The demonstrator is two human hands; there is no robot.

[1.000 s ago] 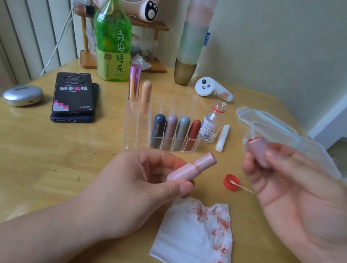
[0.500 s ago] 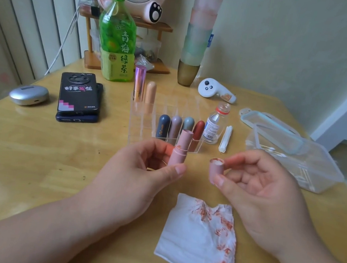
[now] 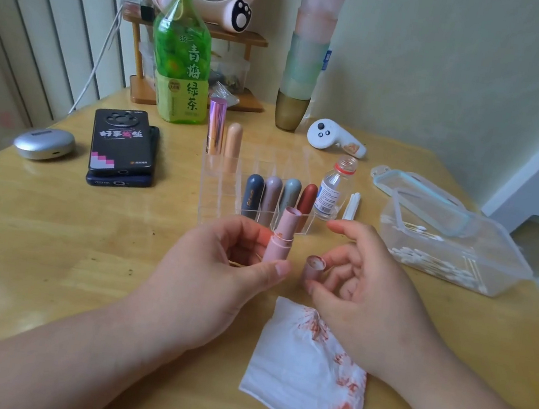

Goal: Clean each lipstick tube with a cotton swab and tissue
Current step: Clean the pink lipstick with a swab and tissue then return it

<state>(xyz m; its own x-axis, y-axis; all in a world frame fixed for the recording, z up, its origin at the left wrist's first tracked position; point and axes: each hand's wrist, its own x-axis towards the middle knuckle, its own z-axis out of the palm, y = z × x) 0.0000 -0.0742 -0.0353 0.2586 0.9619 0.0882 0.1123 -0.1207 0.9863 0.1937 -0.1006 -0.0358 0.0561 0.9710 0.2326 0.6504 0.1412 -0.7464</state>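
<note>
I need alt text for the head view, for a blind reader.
A left hand holds an uncapped pink lipstick tube while the right hand pinches its cap, near a red-stained tissue on a table. More lipsticks stand in a clear organizer behind.

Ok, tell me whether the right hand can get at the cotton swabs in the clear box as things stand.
Probably yes: the cotton swabs lie uncovered in the box beside the right hand, nothing between, though its fingers hold the pink cap.
</note>
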